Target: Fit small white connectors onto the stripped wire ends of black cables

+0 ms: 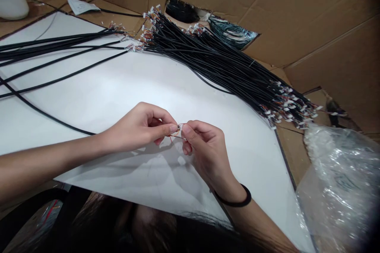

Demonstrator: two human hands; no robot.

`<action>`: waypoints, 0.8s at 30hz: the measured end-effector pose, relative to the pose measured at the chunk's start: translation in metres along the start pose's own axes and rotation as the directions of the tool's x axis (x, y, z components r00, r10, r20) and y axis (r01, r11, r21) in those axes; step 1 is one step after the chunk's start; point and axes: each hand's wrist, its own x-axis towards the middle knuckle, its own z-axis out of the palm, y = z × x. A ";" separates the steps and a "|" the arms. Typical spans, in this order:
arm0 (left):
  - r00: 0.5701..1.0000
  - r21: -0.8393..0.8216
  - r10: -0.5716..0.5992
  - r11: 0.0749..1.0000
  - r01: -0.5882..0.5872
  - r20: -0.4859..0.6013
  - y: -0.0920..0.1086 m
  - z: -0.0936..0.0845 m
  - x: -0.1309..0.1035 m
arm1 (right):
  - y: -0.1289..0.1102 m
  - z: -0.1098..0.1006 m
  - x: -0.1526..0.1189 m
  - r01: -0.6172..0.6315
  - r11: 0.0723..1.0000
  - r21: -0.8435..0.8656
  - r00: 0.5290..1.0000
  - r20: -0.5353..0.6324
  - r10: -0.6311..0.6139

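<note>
In the middle of the head view, my left hand [152,124] pinches a small white connector [179,127] between thumb and forefinger. My right hand [204,138] is closed from the other side, thumb and forefinger gripping thin wires [176,136] in orange, red and dark colours. The fingertips nearly meet, and partly cover connector and wires. A black cable [56,118] runs from the left edge to beneath my left forearm; whether it joins these wires is hidden. My right wrist wears a black band.
A large bundle of black cables [208,55] with white connectors lies across the back of the white board [166,79]. More cables [59,41] with bare wire ends lie at left. A clear plastic bag [338,178] sits right, a white tub [12,2] back left. Cardboard walls [297,4] stand behind.
</note>
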 end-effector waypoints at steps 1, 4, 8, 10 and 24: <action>1.000 -0.005 -0.017 1.000 0.017 0.004 0.000 -0.001 0.000 | 0.001 -0.001 0.001 -0.013 0.999 0.039 1.000 0.011 0.012; 0.999 -0.023 -0.053 0.998 0.053 -0.005 0.003 -0.001 0.001 | 0.001 -0.002 0.001 -0.038 0.995 0.091 0.999 0.032 0.035; 0.996 -0.068 -0.082 0.994 0.080 -0.022 0.005 0.000 0.001 | 0.001 -0.003 0.000 -0.048 0.992 0.117 0.997 0.062 0.041; 0.996 -0.073 -0.088 0.994 0.087 -0.023 0.005 0.000 0.001 | 0.001 -0.004 0.000 -0.047 0.993 0.111 0.997 0.073 0.039; 0.986 -0.226 -0.102 0.965 0.130 0.129 -0.002 -0.005 0.002 | 0.001 -0.005 0.001 -0.032 0.997 0.065 0.995 0.101 0.025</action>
